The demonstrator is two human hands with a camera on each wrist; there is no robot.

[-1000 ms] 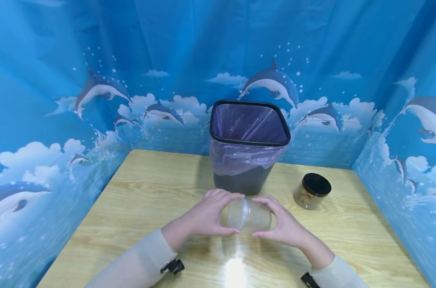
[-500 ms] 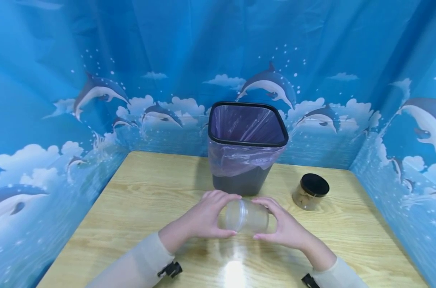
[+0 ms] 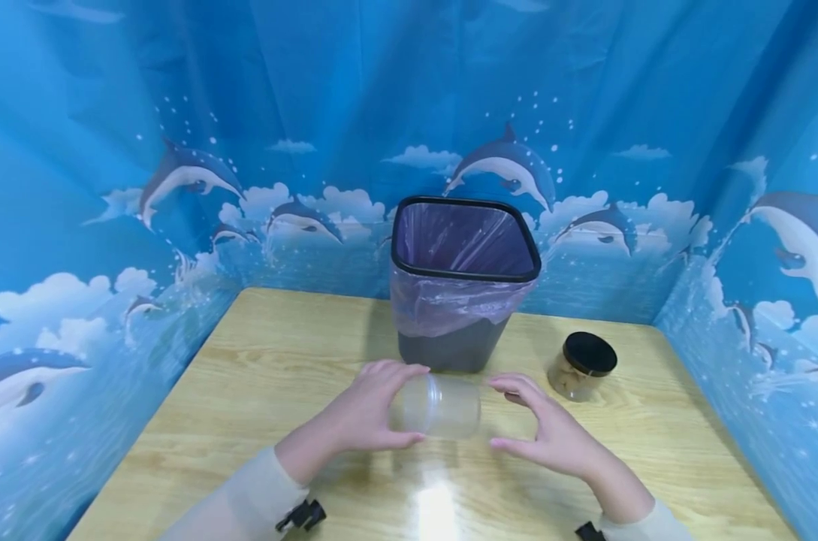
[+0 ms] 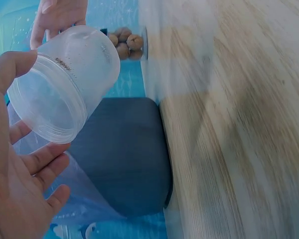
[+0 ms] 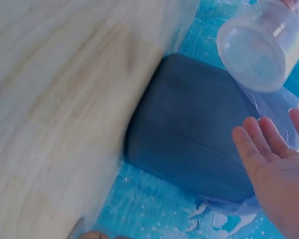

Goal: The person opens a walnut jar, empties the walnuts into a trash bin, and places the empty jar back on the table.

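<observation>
A clear plastic jar (image 3: 452, 408) without a lid lies sideways in the air, its threaded mouth toward the left. My left hand (image 3: 371, 412) grips it around the mouth end, thumb on the near side and fingers on the far side. Brown crumbs cling to the inner wall of the jar (image 4: 89, 69) in the left wrist view. Off the jar's base end, my right hand (image 3: 557, 436) is apart from it, thumb and fingers spread with nothing between them. In the right wrist view the right hand's fingers (image 5: 261, 142) are loosely extended below the jar's base (image 5: 251, 57).
Behind the hands stands a dark grey bin (image 3: 449, 346) lined with a purple bag (image 3: 449, 304). To its right is a black-lidded jar (image 3: 581, 366) with round brown pieces inside. A wooden table (image 3: 280, 353) bears everything, with a dolphin-print curtain (image 3: 314, 113) around it.
My right hand has let go of the jar's base end and moved right. The left hand has shifted slightly left with the jar.
</observation>
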